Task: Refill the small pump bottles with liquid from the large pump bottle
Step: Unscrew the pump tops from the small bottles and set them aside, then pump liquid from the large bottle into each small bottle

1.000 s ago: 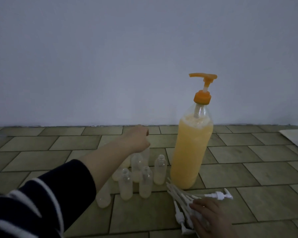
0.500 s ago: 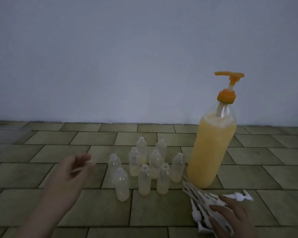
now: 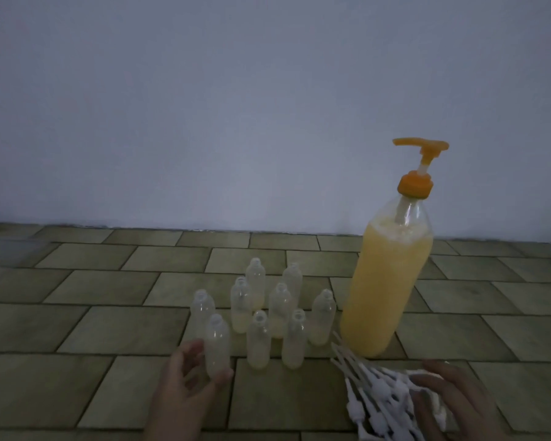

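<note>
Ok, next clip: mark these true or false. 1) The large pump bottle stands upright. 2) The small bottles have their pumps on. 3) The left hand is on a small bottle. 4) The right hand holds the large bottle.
1) True: the large pump bottle stands on the tiled floor, orange pump on.
2) False: the small bottles are open-necked; the white pump heads lie loose.
3) True: the left hand grips the nearest small bottle.
4) False: the right hand rests on the pump heads.
</note>
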